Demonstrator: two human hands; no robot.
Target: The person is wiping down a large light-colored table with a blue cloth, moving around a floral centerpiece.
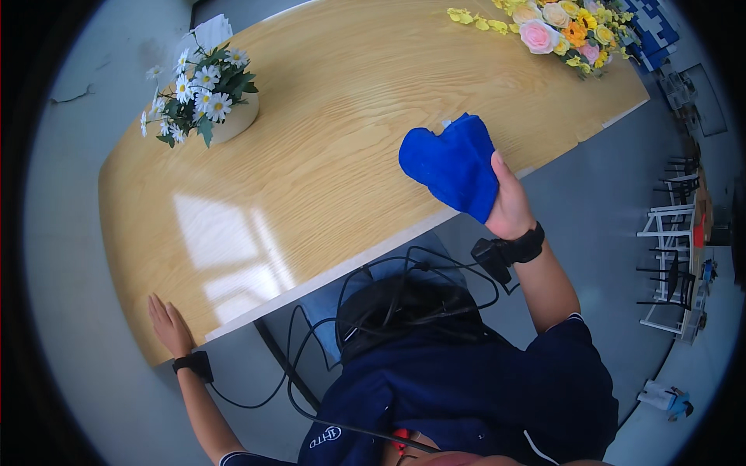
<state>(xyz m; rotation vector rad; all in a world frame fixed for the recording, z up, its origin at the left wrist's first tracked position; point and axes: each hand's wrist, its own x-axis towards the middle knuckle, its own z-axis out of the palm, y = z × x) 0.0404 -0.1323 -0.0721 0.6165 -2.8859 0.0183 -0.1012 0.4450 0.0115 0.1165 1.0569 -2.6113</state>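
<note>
A folded blue cloth (452, 165) is gripped in my right hand (510, 200) above the front part of the wooden table (326, 132). My thumb lies along the cloth's right edge, while the other fingers are hidden beneath it. My left hand (169, 326) rests flat on the table's near left corner, fingers stretched out, with nothing in it. Each wrist carries a black strapped device.
White daisies in a pale pot (237, 124) stand at the table's far left. A bouquet of yellow, orange and pink flowers (563, 35) lies at the far right. Black cables (412, 291) loop between my body and the table edge. Chairs (678, 283) stand off to the right.
</note>
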